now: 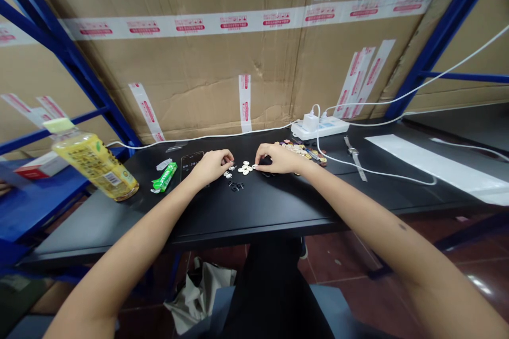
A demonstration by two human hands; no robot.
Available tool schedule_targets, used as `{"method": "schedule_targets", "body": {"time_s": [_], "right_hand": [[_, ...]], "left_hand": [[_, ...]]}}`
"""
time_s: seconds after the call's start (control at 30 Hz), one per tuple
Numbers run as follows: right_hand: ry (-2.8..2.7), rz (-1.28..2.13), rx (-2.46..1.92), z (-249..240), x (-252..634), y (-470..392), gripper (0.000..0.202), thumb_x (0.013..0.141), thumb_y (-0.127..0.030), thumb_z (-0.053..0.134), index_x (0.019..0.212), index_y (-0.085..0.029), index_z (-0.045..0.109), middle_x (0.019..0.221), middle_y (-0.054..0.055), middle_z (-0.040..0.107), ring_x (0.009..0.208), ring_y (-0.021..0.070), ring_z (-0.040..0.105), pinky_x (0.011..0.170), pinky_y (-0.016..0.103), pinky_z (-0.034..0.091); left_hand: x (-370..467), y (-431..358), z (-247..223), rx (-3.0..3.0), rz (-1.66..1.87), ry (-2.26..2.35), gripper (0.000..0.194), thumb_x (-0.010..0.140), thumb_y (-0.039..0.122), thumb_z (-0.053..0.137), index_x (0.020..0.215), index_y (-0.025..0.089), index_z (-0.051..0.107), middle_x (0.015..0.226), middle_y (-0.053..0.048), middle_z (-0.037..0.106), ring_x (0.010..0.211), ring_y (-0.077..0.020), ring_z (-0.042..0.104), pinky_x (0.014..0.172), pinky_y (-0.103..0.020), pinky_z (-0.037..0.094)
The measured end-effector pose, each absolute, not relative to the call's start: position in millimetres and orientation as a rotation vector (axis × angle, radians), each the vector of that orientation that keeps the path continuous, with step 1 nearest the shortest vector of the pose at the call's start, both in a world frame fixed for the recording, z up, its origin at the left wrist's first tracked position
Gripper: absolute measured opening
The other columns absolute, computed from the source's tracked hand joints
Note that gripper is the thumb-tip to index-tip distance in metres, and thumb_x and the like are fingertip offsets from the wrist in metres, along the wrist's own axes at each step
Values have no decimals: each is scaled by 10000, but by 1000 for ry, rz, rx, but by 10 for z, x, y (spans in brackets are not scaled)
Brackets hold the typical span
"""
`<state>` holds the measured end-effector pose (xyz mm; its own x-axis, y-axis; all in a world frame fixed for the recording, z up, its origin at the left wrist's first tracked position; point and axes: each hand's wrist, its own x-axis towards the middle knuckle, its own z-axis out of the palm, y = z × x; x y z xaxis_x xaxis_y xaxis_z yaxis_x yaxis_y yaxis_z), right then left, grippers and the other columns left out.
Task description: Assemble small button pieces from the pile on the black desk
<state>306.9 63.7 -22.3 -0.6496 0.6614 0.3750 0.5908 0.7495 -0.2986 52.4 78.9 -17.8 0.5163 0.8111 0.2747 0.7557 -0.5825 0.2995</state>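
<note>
Black desk (222, 217): right hand (276, 158) arched palm-down, grip pinching a cream piece (255, 167); left hand (212, 166) curled opposite, its grip's state indeterminable.

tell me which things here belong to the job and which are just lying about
Likely the job:
cream pieces, between the hands
small white pieces, by the left hand
black pieces
multicoloured pile, beyond the right hand

Probably lying about:
bottle
green packet
watch
power strip
</note>
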Motion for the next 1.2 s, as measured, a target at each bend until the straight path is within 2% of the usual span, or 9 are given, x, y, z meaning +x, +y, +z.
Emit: {"method": "schedule_targets", "body": {"time_s": [0.13, 0.27, 0.43, 0.57, 0.73, 1.0, 1.2], "right_hand": [[-2395, 320, -948, -246, 3067, 655, 110, 774, -244, 646, 838, -160, 674, 894, 53, 685, 829, 157, 612, 789, 291, 477], [-2228, 629, -840, -248, 3035, 645, 120, 729, -209, 653, 830, -146, 640, 850, 43, 693, 788, 136, 635, 803, 292, 511], [-2051, 937, -818, -191, 2975, 589, 200, 693, -247, 695, 839, -123, 639, 806, 51, 699, 702, 118, 636, 724, 275, 529], [-2013, 976, -862, -164, 2960, 566, 281, 723, -296, 690, 918, -93, 696, 864, 91, 727, 734, 129, 654, 748, 277, 533], [-2013, 996, -872, -188, 2960, 584, 352, 726, -337, 709, 982, -98, 729, 907, 105, 742, 768, 145, 672, 783, 294, 543], [-2037, 1002, -862, -206, 2961, 597, 385, 695, -390, 749, 943, -97, 740, 868, 102, 744, 758, 157, 677, 783, 313, 553], [-1971, 1086, -848, -217, 2957, 608, 445, 643, -386, 802, 993, -120, 734, 896, 93, 748, 806, 170, 695, 828, 331, 562]], "left_hand": [[551, 785, -194, 2528, 745, 1278, 135, 819, 278, 613, 882, 177, 677, 814, -29, 698, 747, -157, 622, 724, -275, 471], [615, 764, -229, 2275, 918, 1145, 236, 802, 353, 656, 934, 161, 694, 843, -51, 706, 761, -159, 636, 721, -279, 500], [713, 679, -240, 1991, 999, 916, 329, 773, 377, 709, 998, 137, 685, 970, -84, 715, 874, -179, 675, 871, -327, 524], [736, 643, -233, 1909, 1022, 885, 331, 763, 363, 732, 1008, 142, 698, 998, -85, 721, 929, -192, 679, 933, -348, 512], [738, 635, -230, 1899, 1011, 876, 340, 755, 362, 742, 1011, 142, 695, 961, -81, 721, 895, -190, 682, 924, -362, 520], [757, 635, -248, 1948, 969, 857, 330, 738, 376, 758, 924, 121, 665, 864, -75, 702, 821, -171, 672, 844, -330, 539], [758, 598, -226, 1952, 946, 870, 347, 739, 413, 751, 926, 129, 685, 881, -82, 718, 850, -193, 689, 872, -352, 547]]}}
